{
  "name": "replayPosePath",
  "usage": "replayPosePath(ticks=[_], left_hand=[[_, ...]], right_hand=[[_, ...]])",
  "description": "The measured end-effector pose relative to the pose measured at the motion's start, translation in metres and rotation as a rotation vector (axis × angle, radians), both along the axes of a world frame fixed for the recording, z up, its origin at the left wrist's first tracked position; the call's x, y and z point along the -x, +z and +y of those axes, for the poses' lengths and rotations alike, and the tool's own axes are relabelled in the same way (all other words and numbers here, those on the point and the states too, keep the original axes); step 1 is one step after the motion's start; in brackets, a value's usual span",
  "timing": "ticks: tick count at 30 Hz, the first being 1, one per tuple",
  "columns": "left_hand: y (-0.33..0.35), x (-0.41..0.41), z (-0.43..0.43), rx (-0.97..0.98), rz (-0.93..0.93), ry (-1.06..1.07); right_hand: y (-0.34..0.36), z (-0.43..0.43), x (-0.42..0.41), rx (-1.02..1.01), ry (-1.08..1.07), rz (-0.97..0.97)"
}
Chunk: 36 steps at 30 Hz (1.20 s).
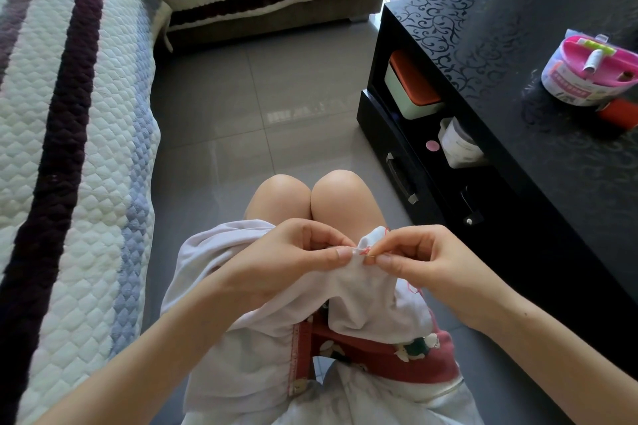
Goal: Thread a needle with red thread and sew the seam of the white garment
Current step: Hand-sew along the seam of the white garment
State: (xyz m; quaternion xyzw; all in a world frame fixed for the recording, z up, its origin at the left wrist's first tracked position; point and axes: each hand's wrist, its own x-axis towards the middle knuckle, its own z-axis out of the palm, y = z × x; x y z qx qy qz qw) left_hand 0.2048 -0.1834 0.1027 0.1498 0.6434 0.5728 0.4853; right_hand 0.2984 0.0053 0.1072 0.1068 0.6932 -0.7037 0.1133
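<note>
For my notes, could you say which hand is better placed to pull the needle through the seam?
Right: the right hand pinches the thin metal needle at the seam, while the left hand only holds the white cloth garment.

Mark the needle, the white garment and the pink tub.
needle (pixel 372 255): head view, exposed shaft.
white garment (pixel 359 300): head view, draped middle fold.
pink tub (pixel 569 83): head view, labelled side wall.
</note>
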Motion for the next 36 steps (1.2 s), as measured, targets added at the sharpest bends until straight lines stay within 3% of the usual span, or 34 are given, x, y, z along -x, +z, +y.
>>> replayPosePath(ticks=[7, 17, 23, 25, 27, 29, 36], left_hand=[[-0.006, 0.001, 0.000, -0.021, -0.017, 0.005], [-0.006, 0.003, -0.002, -0.075, -0.006, 0.059], [-0.009, 0.003, 0.003, -0.028, 0.042, 0.053], [-0.007, 0.005, 0.002, -0.015, 0.049, 0.060], [-0.007, 0.005, 0.002, -0.011, 0.066, 0.054], [-0.009, 0.005, 0.004, 0.002, 0.083, 0.041], [-0.008, 0.004, 0.003, 0.023, 0.121, 0.042]], right_hand=[[-0.006, -0.009, -0.001, 0.091, -0.044, 0.024], [-0.014, -0.001, 0.000, -0.107, -0.004, 0.043], [-0.011, -0.013, 0.009, -0.085, -0.055, 0.111], [-0.010, -0.011, 0.009, -0.292, -0.046, 0.202], [-0.010, -0.008, 0.008, -0.703, -0.066, 0.418], [-0.008, -0.012, 0.012, -0.902, -0.067, 0.621], [-0.014, -0.021, 0.023, -0.894, 0.033, 0.918]])
